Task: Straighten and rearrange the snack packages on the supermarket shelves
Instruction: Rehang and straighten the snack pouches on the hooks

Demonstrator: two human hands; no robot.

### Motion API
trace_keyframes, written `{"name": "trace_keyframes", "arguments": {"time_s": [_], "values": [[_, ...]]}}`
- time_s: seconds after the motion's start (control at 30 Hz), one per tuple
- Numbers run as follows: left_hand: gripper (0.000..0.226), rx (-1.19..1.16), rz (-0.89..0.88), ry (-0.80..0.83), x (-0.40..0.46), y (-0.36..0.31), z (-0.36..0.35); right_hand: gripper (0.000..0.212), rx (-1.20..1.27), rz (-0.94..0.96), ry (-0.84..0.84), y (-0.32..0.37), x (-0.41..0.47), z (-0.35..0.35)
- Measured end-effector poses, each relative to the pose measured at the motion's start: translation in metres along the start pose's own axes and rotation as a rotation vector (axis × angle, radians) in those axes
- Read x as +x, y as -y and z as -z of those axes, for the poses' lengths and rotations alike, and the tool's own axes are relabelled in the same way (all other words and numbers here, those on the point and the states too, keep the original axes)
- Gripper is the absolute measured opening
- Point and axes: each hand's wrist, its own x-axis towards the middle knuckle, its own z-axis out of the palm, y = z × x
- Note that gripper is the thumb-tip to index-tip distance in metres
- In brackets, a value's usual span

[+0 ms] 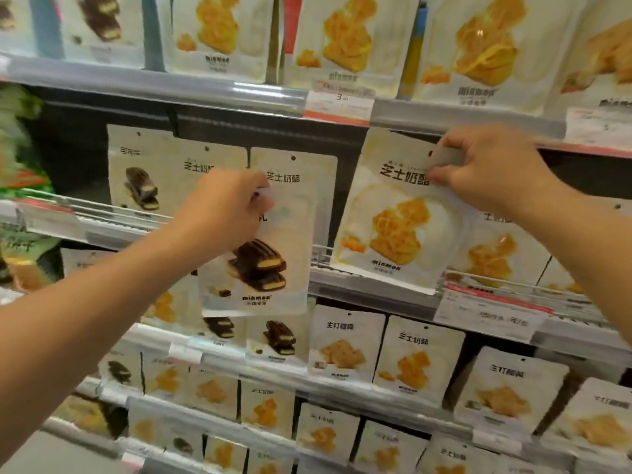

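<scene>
Two hands work at the grey metal shelf rail (pixel 372 285). The left hand (pixel 222 206) pinches a white chocolate-biscuit pouch (pixel 260 268) hanging below it; the right hand (pixel 492 169) pinches a tilted white orange-pastry pouch (pixel 393 217) above it. Lettering is blurred.

2 hands (pixel 222 203) – 2 held pkgs (pixel 263 268).

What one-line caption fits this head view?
Left hand holds a chocolate snack pouch while right hand pinches a tilted yellow snack pouch at the shelf front.
</scene>
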Motion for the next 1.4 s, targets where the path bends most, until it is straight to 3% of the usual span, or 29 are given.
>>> {"name": "trace_keyframes", "arguments": {"time_s": [0.13, 0.27, 0.63, 0.77, 0.93, 1.07, 1.27, 1.4], "values": [[0.024, 0.105, -0.002, 0.032, -0.013, 0.021, 0.005, 0.023, -0.182, 0.031, -0.103, 0.019, 0.018, -0.026], [0.022, 0.095, -0.009, 0.033, -0.023, 0.038, 0.007, 0.014, -0.255, 0.083, -0.175, 0.021, 0.017, -0.047], [0.016, 0.030, -0.088, 0.058, -0.018, 0.052, -0.007, 0.013, -0.320, -0.095, -0.176, 0.001, 0.032, -0.063], [0.016, -0.010, -0.108, 0.053, -0.012, 0.053, -0.012, 0.011, -0.348, -0.137, -0.124, 0.001, 0.041, -0.066], [0.021, -0.032, -0.100, 0.110, -0.007, 0.051, -0.020, 0.024, -0.363, -0.188, -0.112, -0.002, 0.050, -0.074], [0.021, -0.022, -0.100, 0.141, -0.004, 0.052, -0.024, 0.034, -0.482, -0.346, 0.141, 0.000, 0.065, -0.080], [0.009, 0.027, -0.110, 0.161, 0.003, 0.052, -0.034, 0.023, -0.476, -0.392, 0.278, -0.013, 0.063, -0.093], [0.005, 0.025, -0.104, 0.191, 0.007, 0.045, -0.044, 0.023, -0.421, -0.374, 0.255, -0.022, 0.065, -0.094]]}}
